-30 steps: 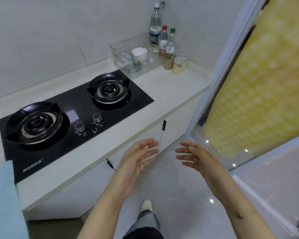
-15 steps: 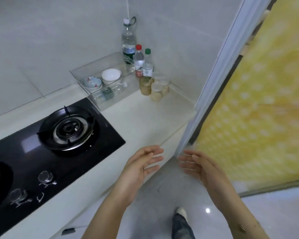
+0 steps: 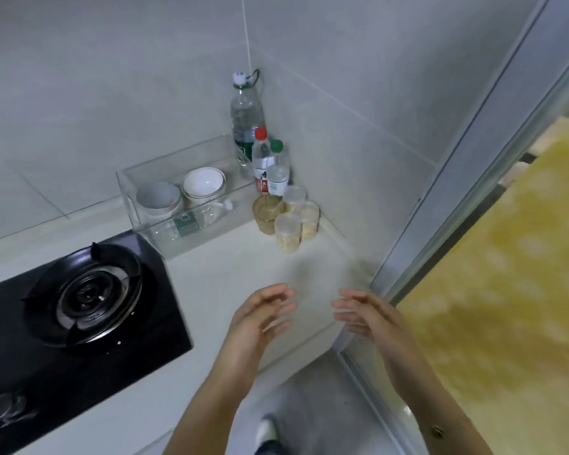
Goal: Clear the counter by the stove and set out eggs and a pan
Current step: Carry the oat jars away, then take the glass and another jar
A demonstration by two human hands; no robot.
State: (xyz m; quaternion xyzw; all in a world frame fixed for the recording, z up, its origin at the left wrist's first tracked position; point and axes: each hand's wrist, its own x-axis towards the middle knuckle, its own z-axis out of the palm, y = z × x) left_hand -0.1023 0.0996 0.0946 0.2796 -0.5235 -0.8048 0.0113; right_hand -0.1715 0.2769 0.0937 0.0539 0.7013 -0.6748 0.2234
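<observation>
Your hands have come forward over the counter's [image 3: 230, 277] front edge since a moment ago. Your left hand [image 3: 257, 320] and right hand [image 3: 372, 318] hover spread, palms facing, holding nothing. Lidded jars [image 3: 288, 233] and bottles [image 3: 271, 165] crowd the back right corner beside a clear bin [image 3: 165, 234]; the stove [image 3: 89, 297] sits left.

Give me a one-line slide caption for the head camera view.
Both empty hands, left and right, reach over the counter toward jars beside the stove.
</observation>
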